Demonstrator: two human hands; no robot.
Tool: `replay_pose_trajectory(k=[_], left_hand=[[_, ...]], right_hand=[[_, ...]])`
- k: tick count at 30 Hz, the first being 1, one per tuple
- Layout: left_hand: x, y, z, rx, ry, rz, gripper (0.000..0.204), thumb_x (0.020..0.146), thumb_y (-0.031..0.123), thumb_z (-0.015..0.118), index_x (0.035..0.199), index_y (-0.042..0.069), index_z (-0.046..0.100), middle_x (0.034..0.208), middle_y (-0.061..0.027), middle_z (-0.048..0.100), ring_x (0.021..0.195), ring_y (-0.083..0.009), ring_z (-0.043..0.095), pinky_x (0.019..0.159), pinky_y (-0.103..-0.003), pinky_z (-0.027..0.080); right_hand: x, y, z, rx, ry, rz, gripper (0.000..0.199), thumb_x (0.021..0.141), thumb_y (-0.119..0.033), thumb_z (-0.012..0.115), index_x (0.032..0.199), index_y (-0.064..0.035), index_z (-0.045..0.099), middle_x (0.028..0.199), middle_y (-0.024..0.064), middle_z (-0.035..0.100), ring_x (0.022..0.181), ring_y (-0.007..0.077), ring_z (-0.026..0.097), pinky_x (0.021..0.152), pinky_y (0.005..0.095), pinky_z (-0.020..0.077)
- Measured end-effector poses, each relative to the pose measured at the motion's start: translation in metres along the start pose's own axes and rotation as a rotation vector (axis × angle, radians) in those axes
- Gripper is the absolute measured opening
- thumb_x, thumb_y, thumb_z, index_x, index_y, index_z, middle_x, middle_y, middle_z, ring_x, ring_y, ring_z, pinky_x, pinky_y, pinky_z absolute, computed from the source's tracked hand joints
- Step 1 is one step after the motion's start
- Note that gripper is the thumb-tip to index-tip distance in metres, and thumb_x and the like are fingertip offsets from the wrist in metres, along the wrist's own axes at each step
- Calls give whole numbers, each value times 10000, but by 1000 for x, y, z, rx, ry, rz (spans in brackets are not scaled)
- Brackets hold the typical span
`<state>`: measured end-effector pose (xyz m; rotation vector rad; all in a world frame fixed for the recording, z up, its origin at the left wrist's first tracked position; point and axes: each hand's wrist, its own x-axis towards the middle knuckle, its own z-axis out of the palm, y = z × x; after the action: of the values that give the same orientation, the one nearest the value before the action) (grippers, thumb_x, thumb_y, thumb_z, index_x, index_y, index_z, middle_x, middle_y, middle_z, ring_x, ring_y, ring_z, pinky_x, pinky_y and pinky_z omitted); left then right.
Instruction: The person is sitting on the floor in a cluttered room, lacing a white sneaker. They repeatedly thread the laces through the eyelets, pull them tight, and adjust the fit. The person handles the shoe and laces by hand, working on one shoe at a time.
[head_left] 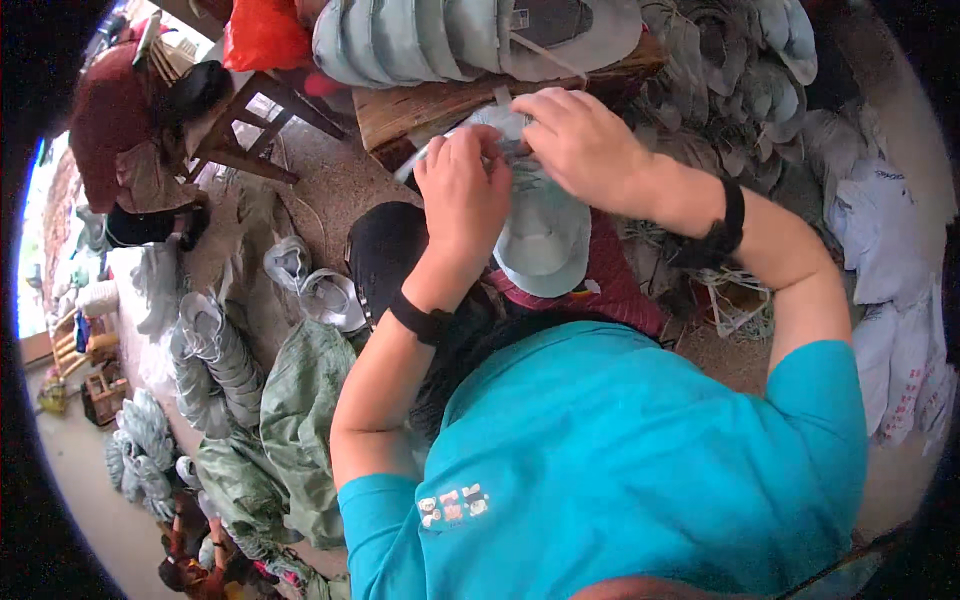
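A pale grey shoe upper [541, 232] lies over my lap, its rounded toe toward me and its other end against the wooden table edge. My left hand [464, 185] is closed at its left side, thumb and fingertips pinched together; what they pinch is too small to make out. From the right, my right hand [580, 140] reaches over the upper's lacing area, its thumb and forefinger closed on the material there. The fingertips of both hands almost meet, and they hide the part of the upper between them.
Nested grey shoe uppers [420, 40] lie on the wooden table [400, 115]. More uppers [740, 70] hang in bunches at right, near white sacks [880, 235]. Green sacks [315, 430] and stacked shoes [225, 350] lie at left. A person [120, 130] sits beside a wooden stool [245, 150].
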<state>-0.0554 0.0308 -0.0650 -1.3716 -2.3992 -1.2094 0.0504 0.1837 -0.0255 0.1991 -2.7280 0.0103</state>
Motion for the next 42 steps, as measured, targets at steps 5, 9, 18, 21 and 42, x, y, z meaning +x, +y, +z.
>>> replay_pose_trajectory(k=[5,9,18,21,42], left_hand=[[2,7,5,3,4,-17,255,768,96,662,1013,119,595,896,-31,649,914,-255,593,803,-387,395],[5,9,4,8,-47,22,255,776,100,654,1022,135,600,897,-19,646,919,-250,593,803,-380,390],[6,6,-4,-22,-105,-27,216,818,109,627,1031,137,603,900,-31,656,941,-252,601,812,-394,395],[5,4,-1,-27,-73,-33,247,794,104,642,1036,135,602,875,-40,650,928,-260,601,806,-402,411],[-3,-10,4,-82,18,42,84,776,129,702,817,64,668,960,-99,554,912,-283,508,812,-383,428]], right_hand=[[-1,-1,2,31,-46,114,230,722,-86,692,905,0,583,1241,160,537,1158,322,511,962,401,440],[5,11,7,149,-94,121,224,721,-88,681,903,-13,574,1209,153,551,1134,326,522,952,394,443],[2,5,4,331,-23,435,168,738,-84,641,871,-36,551,1073,129,566,1026,326,554,857,414,468],[-2,1,4,174,126,200,151,745,-119,632,865,-42,582,1067,121,574,1006,327,557,842,435,475],[-1,12,15,335,-69,253,129,754,-98,661,852,-33,609,1240,174,547,1171,331,499,993,397,416]])
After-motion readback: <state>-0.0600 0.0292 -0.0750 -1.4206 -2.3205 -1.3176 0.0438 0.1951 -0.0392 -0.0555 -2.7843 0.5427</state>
